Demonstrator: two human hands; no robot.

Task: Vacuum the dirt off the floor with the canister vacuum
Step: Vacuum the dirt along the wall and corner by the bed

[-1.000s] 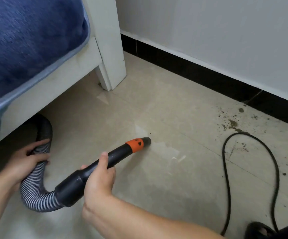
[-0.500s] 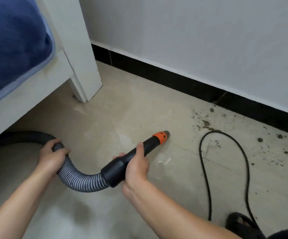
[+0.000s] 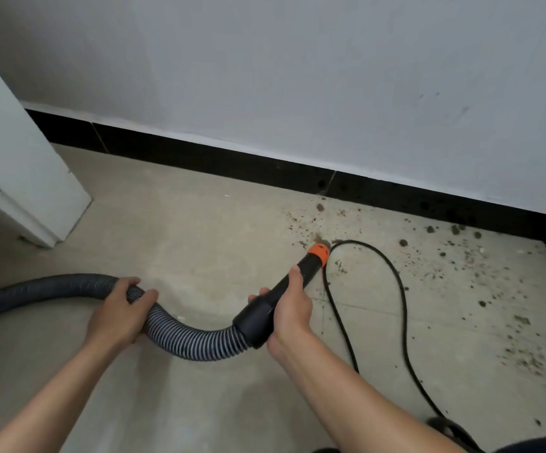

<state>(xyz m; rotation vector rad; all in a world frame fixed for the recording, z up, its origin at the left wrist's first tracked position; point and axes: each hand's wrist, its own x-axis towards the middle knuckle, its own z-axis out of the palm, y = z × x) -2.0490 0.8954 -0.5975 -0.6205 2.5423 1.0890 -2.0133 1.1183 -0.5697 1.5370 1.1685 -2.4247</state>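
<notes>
A pale grey wall (image 3: pixel 297 76) fills the far half of the scene, and a beige tiled floor (image 3: pixel 199 240) fills the near half. A black skirting strip (image 3: pixel 216 161) runs between them from far left down toward the right. At the left edge stands a white furniture post (image 3: pixel 19 178), its foot on the floor.

A grey ribbed vacuum hose (image 3: pixel 193 341) comes in from the left edge, rises, then sags in a curve toward the middle. To the right, a black cord (image 3: pixel 402 289) lies in a long loop on the tiles. Dirt (image 3: pixel 404 242), in crumbs and small clumps, is scattered over the right part of the floor, thickest along the skirting.

The hose ends in a black wand (image 3: pixel 255 322), angled away and to the right. The left hand (image 3: pixel 121 312) grips the hose, fingers curled over its top. The right hand (image 3: pixel 292 312) is wrapped around the wand, thumb lying along it. The wand's orange tip (image 3: pixel 319 251) is down at the left edge of the dirt, just beside the far end of the cord loop.
</notes>
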